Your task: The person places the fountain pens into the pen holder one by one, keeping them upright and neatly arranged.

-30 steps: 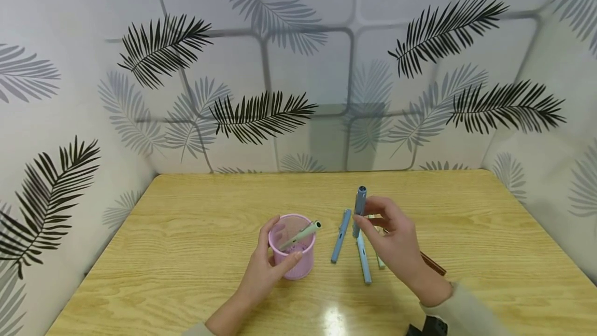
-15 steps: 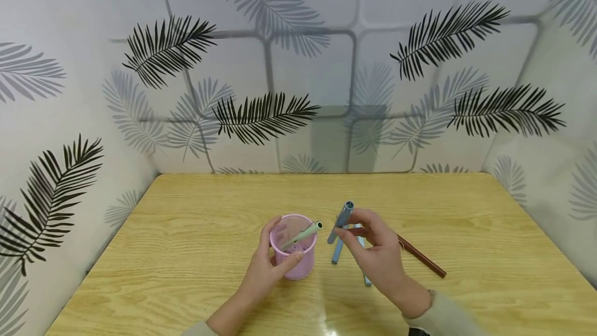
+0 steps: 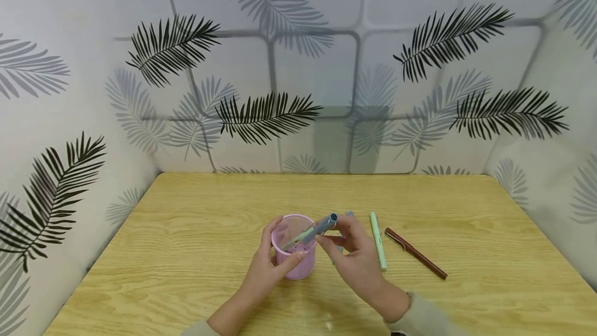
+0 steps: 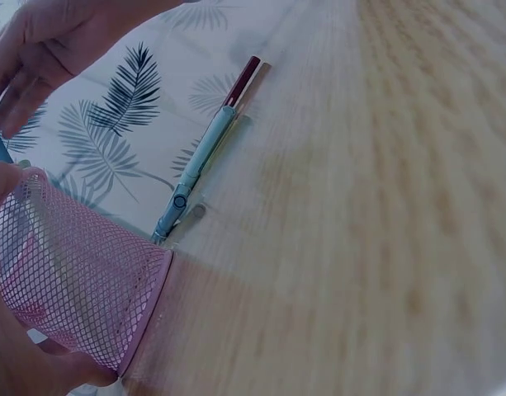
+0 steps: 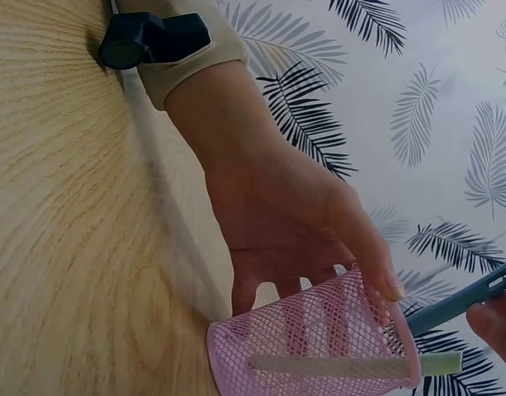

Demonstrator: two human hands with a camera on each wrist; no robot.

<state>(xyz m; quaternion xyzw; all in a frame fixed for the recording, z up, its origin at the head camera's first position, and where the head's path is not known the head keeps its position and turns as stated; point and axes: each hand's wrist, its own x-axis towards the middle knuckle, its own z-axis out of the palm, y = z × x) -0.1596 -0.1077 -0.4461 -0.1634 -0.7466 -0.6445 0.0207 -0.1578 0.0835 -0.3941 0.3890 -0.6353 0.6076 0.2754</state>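
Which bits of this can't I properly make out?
Blue pen on the table, head view: largely hidden by the right hand.
Held blue pen, right wrist view: outer end cut off by the right edge.
Left hand gripping the pink mesh cup, left wrist view: cut off by the left edge.
Any lettering on the brown pen, head view: too small.

The left hand [image 4: 17, 346] gripped a pink mesh pen cup [image 4: 92, 272] at eight o'clock, and a maroon pen [image 4: 243, 81] lay at twelve.
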